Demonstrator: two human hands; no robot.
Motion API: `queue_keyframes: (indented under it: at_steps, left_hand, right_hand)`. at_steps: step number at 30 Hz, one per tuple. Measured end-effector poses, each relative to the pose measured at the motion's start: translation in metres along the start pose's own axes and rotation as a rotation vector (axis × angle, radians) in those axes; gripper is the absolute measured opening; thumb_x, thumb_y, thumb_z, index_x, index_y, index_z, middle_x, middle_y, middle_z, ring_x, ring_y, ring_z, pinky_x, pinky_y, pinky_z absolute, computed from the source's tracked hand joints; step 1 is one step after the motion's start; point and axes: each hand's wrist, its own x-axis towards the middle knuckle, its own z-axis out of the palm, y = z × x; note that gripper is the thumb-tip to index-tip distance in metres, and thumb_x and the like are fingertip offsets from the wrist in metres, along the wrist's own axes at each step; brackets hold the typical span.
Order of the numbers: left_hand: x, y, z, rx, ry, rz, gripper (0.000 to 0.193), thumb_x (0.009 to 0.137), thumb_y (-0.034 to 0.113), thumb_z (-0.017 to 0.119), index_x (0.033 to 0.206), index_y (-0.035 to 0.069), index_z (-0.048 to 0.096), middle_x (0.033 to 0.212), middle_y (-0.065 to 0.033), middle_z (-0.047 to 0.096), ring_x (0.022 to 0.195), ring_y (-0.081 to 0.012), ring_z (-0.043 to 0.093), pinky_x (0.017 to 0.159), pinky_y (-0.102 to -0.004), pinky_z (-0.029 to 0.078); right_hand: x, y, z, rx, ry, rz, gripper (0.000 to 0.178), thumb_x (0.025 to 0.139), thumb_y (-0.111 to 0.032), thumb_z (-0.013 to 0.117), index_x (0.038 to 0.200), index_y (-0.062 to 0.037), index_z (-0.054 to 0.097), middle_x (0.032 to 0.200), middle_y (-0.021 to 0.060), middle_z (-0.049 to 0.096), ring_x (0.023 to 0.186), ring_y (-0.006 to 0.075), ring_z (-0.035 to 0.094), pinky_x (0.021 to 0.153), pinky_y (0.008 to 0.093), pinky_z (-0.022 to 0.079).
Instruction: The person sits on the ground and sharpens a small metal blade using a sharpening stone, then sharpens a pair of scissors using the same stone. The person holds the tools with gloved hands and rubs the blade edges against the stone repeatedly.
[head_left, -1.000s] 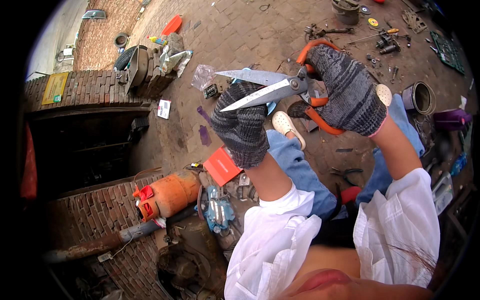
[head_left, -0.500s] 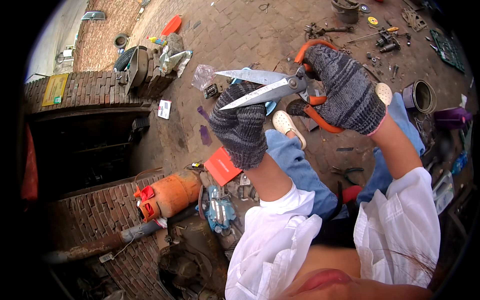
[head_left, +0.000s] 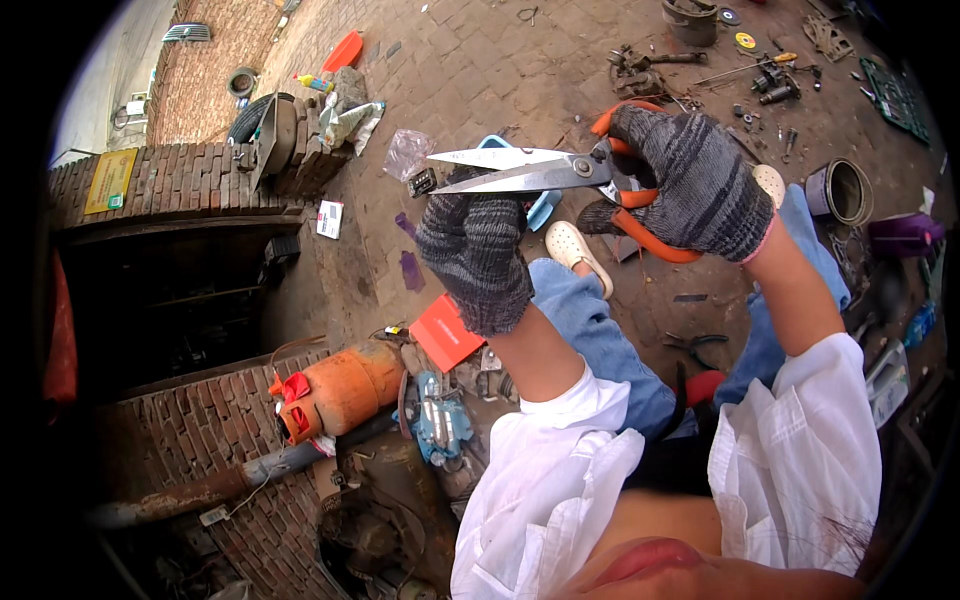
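Large scissors (head_left: 560, 172) with long silver blades and orange handles are gripped in my right hand (head_left: 690, 180), which wears a grey-black knit glove. The blades point left and stand slightly apart, their tips above my left hand (head_left: 475, 255). That hand, gloved alike, is closed with its fingers curled, and the blades hide part of it. A light-blue piece (head_left: 543, 210) shows just beside the left fingers and beyond the blades. Whether the left hand holds it is hidden.
Below are my jeans and cream clogs (head_left: 575, 250). An orange gas cylinder (head_left: 350, 392) lies lower left, near a red-orange box (head_left: 445, 332). Metal parts (head_left: 775, 85), a can (head_left: 840, 193) and a green tool case (head_left: 893, 98) lie to the right. A dark opening (head_left: 170, 300) is at left.
The scissor blades have come closer together and turned to lie more level. My right hand has shifted slightly down and right; my left hand has barely moved.
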Motion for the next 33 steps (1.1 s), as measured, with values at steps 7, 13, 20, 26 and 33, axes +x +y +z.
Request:
queue_keyframes:
  at_steps: [7, 13, 20, 26, 33]
  left_hand:
    - [0.001, 0.007, -0.001, -0.085, -0.115, -0.116, 0.013, 0.075, 0.004, 0.059, 0.084, -0.004, 0.060, 0.072, -0.0084, 0.062, 0.066, -0.0148, 0.058, 0.056, -0.0227, 0.045]
    - [0.000, 0.008, 0.001, -0.064, -0.100, -0.064, 0.019, 0.073, 0.011, 0.062, 0.084, -0.004, 0.059, 0.072, -0.0080, 0.060, 0.061, -0.0136, 0.055, 0.055, -0.0239, 0.045]
    - [0.003, -0.001, -0.009, 0.226, -0.135, 0.032, 0.035, 0.067, 0.028, 0.068, 0.079, -0.003, 0.057, 0.069, -0.0052, 0.057, 0.053, -0.0114, 0.050, 0.044, -0.0208, 0.039]
    - [0.001, 0.002, -0.015, 0.161, -0.166, 0.095, 0.031, 0.068, 0.022, 0.069, 0.082, -0.004, 0.058, 0.070, -0.0073, 0.058, 0.056, -0.0122, 0.053, 0.047, -0.0211, 0.041]
    - [0.002, -0.005, -0.010, 0.164, -0.174, 0.233, 0.028, 0.072, 0.012, 0.066, 0.090, -0.008, 0.058, 0.079, -0.0136, 0.061, 0.064, -0.0165, 0.057, 0.053, -0.0240, 0.046]
  right_hand:
    - [-0.006, 0.005, 0.013, 0.198, 0.022, 0.152, 0.066, 0.060, -0.026, 0.076, 0.113, -0.0003, 0.045, 0.094, 0.0160, 0.057, 0.086, 0.0244, 0.057, 0.079, 0.0323, 0.045]
    - [0.000, 0.000, 0.007, 0.157, 0.041, 0.053, 0.057, 0.063, -0.015, 0.070, 0.112, 0.0008, 0.045, 0.095, 0.0163, 0.054, 0.084, 0.0253, 0.056, 0.074, 0.0335, 0.045]
    - [0.001, -0.010, 0.000, 0.066, 0.126, -0.089, 0.052, 0.061, -0.008, 0.068, 0.107, -0.0017, 0.047, 0.090, 0.0131, 0.053, 0.077, 0.0232, 0.054, 0.067, 0.0323, 0.047]
    - [0.000, -0.005, 0.004, 0.119, 0.075, -0.094, 0.052, 0.061, -0.007, 0.068, 0.108, -0.0025, 0.046, 0.091, 0.0123, 0.052, 0.078, 0.0228, 0.054, 0.066, 0.0317, 0.047]
    - [-0.001, -0.005, -0.001, 0.044, 0.077, -0.079, 0.053, 0.060, -0.011, 0.069, 0.107, -0.0033, 0.046, 0.093, 0.0123, 0.052, 0.084, 0.0242, 0.053, 0.072, 0.0332, 0.045]
